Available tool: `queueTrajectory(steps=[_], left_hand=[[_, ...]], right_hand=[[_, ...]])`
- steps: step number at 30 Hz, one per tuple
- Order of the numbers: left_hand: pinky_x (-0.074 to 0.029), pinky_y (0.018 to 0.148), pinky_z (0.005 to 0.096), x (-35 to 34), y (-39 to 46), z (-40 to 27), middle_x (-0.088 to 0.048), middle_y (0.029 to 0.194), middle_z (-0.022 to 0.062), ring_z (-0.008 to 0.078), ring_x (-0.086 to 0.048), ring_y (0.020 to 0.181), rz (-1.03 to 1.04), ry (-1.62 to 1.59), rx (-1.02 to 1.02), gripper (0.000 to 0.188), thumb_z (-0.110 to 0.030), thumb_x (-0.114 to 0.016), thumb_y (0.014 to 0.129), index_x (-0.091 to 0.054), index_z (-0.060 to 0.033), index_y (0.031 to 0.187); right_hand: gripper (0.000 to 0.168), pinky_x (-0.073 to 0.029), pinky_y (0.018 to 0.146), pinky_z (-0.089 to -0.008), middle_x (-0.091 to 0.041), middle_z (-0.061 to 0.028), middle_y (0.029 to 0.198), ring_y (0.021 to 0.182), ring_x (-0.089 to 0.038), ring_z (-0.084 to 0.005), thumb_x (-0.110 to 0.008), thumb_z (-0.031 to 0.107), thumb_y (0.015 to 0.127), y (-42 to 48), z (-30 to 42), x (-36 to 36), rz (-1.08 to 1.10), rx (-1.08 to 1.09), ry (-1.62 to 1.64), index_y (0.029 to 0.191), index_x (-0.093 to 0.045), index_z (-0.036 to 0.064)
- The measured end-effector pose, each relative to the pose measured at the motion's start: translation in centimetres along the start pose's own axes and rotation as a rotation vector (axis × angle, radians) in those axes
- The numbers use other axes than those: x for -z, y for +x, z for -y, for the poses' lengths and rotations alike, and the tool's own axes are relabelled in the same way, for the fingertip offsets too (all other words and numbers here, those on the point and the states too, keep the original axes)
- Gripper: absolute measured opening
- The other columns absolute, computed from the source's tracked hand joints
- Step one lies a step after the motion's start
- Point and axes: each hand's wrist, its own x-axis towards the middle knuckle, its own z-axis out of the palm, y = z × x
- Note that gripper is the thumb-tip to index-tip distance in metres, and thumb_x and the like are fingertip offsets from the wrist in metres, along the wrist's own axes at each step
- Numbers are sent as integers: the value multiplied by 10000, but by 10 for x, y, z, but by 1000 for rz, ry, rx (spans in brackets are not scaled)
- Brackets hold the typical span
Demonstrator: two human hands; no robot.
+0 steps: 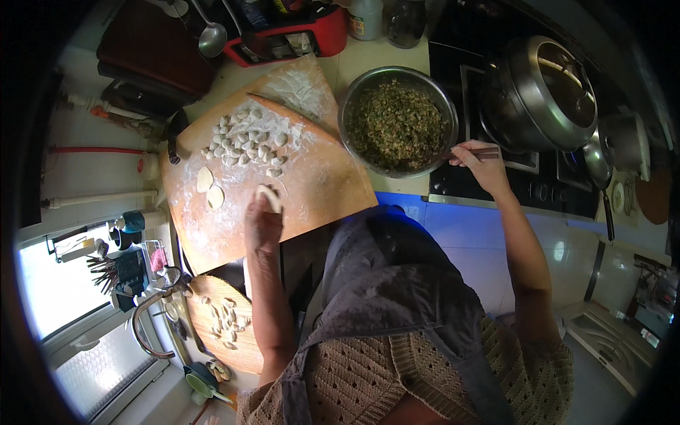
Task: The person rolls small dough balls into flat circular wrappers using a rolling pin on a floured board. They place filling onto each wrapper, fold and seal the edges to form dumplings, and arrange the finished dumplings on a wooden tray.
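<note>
My left hand (264, 228) holds a round dough wrapper (271, 198) above the near part of a floured wooden board (329, 186). In my right hand (482, 166) is a pair of chopsticks (486, 153), their tips down in the chopped green-and-brown filling (398, 125). That filling sits in a stainless steel bowl (452, 125) beside the board's right edge. Two flat dough wrappers (215, 197) lie left of my left hand. Beyond them are several small dough lumps (247, 139) dusted with flour. A tapered wooden rolling pin (295, 118) rests behind the lumps.
A round board (212, 289) with several filled dumplings (227, 319) lies at the lower left, near a curved faucet (139, 324). A lidded pot (531, 95) stands on the black cooktop (457, 183) to the right. Behind the wooden board is a red rack (332, 33).
</note>
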Motion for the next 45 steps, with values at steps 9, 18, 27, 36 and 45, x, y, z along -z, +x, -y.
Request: queueTrajectory(steps=[9,18,27,36,45], left_hand=[[-494,834,316,-53,17,12,-652,1031,50,197,-621,981,151,72,132,221,-146,-595,906,-593,-98,1122],[-490,889,361,-44,45,13,-644,1094,110,234,-611,1019,110,7,286,228,-153,-587,916,-590,-53,1120],[-447,975,387,-86,59,52,-564,1219,129,269,-555,1119,236,-44,559,452,-372,-498,950,-484,-29,1245],[-413,1016,381,-168,64,71,-495,1316,129,257,-492,1190,331,-377,569,801,-664,-391,892,-397,-1,1343],[-403,1020,376,-180,50,66,-481,1333,149,271,-474,1210,328,-366,538,829,-668,-254,928,-369,27,1366]], right_hand=[[248,-511,583,-248,-671,-115,732,643,-677,-164,-622,183,889,0,11,-8,-80,-111,-133,859,-665,-59],[266,-518,536,-243,-657,-124,746,626,-675,-180,-617,193,912,-34,-10,-38,-359,-178,220,887,-631,-72],[283,-494,626,-274,-641,-84,788,699,-634,-162,-603,280,930,-51,-36,-68,-509,-269,987,942,-611,-3],[282,-536,649,-284,-687,-90,820,727,-675,-177,-570,287,947,-51,-8,-98,-443,-147,1376,918,-626,13],[279,-533,737,-333,-668,-101,832,719,-652,-194,-538,290,965,-55,-18,-90,-458,-14,1277,986,-594,18]])
